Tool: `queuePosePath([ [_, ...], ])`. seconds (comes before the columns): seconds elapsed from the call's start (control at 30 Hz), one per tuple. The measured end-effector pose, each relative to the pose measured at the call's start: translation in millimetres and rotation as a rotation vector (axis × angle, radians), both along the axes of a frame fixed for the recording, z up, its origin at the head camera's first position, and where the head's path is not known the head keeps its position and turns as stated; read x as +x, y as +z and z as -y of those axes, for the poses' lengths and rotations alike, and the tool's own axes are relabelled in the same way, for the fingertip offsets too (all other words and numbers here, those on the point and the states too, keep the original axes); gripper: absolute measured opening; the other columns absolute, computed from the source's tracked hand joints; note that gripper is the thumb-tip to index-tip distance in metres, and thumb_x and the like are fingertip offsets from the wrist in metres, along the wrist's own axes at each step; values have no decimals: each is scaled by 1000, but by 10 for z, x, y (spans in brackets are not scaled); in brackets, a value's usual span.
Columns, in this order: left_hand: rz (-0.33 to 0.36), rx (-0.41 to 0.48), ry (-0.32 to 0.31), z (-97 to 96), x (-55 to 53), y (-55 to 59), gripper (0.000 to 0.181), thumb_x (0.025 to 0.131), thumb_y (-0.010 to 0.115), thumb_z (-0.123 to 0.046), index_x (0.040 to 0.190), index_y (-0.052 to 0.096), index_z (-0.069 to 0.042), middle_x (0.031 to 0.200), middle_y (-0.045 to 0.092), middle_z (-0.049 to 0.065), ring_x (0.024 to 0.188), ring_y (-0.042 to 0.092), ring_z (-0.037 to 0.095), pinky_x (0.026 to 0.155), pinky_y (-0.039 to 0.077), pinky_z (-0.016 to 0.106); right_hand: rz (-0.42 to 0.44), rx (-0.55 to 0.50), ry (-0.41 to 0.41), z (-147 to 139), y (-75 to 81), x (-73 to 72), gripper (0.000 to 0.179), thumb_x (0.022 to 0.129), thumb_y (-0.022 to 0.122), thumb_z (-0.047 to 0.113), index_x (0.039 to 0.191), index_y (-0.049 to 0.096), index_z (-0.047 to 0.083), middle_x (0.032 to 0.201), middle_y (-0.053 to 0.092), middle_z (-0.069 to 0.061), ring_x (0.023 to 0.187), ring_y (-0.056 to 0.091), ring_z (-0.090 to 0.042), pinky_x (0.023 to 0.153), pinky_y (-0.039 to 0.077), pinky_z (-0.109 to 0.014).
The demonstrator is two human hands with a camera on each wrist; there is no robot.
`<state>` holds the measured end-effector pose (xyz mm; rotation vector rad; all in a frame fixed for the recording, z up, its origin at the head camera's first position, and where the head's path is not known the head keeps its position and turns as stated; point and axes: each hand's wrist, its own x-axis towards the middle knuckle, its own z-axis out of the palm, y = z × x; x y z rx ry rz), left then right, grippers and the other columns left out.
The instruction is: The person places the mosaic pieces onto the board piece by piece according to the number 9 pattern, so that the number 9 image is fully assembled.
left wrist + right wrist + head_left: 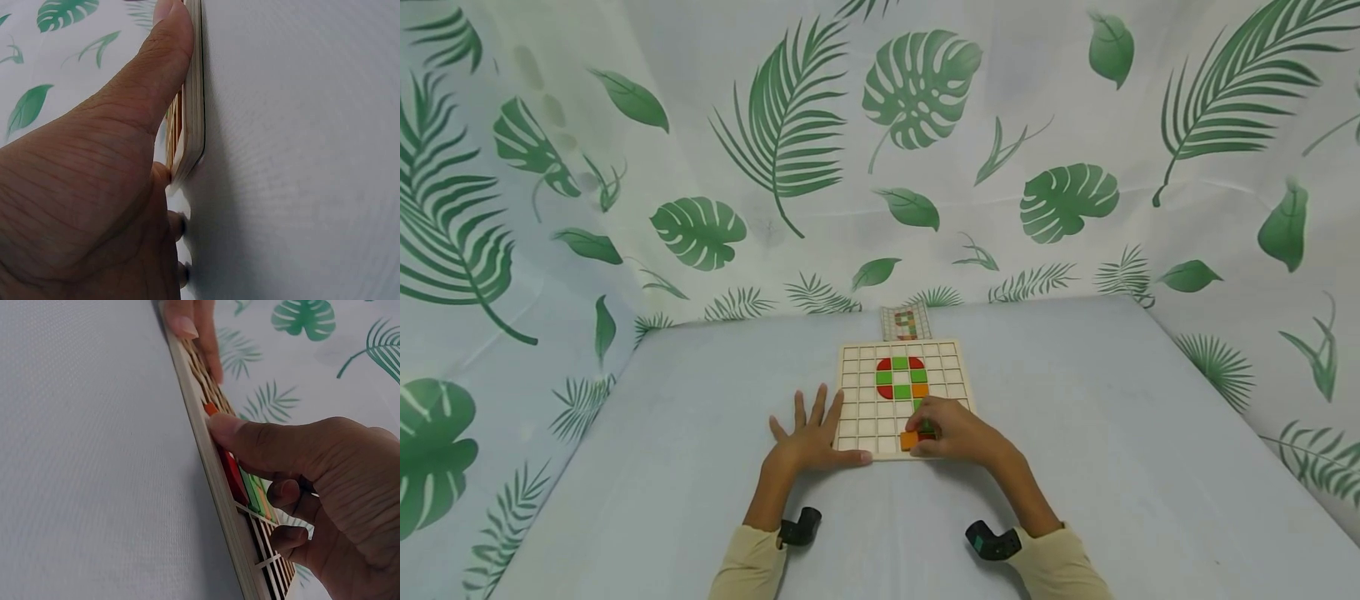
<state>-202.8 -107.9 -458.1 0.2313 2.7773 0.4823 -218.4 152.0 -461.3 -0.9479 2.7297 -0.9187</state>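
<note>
A wooden grid board (867, 427) lies flat before me, with red, green and orange tiles set in some of its squares. My right hand (955, 431) pinches an orange tile (909, 440) between thumb and fingers at the board's near edge. Beside that tile, partly hidden under the hand, is a red tile (233, 477), seen in the right wrist view next to green ones. My left hand (808, 446) is spread at the near left corner, its thumb (164, 47) lying along the near edge and its fingers straight.
Behind the board stands a small pattern card (906, 323) with a similar coloured figure on a grid. A pale cloth covers the table (715, 375), and leaf-printed fabric (820, 250) hangs at the back and sides. Dark wrist cameras (992, 541) sit on both forearms.
</note>
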Motion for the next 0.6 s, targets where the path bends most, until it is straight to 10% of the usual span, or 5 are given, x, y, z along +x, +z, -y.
queuePosePath([
  [0.6, -10, -6, 4, -4, -7, -18, 115, 74, 65, -74, 159, 11, -18, 166, -1, 13, 149, -10, 47, 104, 0, 80, -36, 41, 7, 31, 7, 11, 20, 80, 81, 19, 96, 73, 12, 93, 64, 5, 80, 50, -8, 71, 46, -23],
])
